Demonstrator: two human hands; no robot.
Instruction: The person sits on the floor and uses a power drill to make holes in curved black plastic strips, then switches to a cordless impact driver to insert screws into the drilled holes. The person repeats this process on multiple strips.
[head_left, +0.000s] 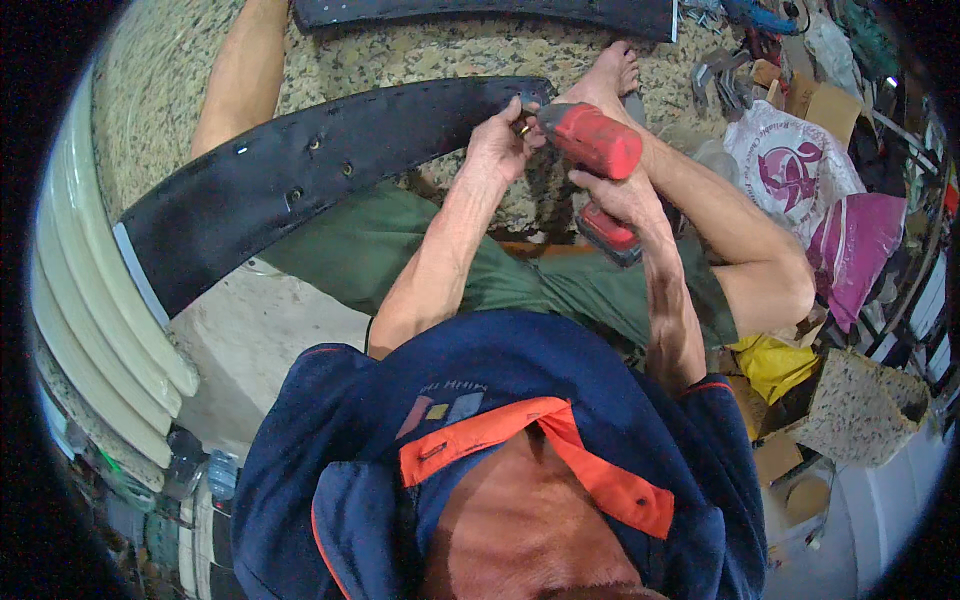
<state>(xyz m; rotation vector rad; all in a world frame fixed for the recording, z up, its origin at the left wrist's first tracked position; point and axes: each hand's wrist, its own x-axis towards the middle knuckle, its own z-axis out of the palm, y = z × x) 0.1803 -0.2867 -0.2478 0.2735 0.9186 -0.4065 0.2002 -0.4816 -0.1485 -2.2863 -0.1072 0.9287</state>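
A red and black cordless drill [604, 143] is held in my right hand [622, 196], fingers wrapped round its handle above the red battery. Its nose points left, at the end of a long, curved black panel [395, 125]. The panel lies across my leg, its wide end to the left, with several small metal fittings set in its face. Beside the drill's nose, my left hand [503, 143] has its thumb and fingers closed near the panel's narrow end. Whatever those fingers pinch is too small or hidden to make out.
Another black panel [480, 10] lies at the far edge on the speckled stone floor [430, 50]. Several pale curved pieces [110, 290] are stacked at the left. To the right are a white and purple bag [790, 165], hand tools, cardboard and a speckled box [862, 408].
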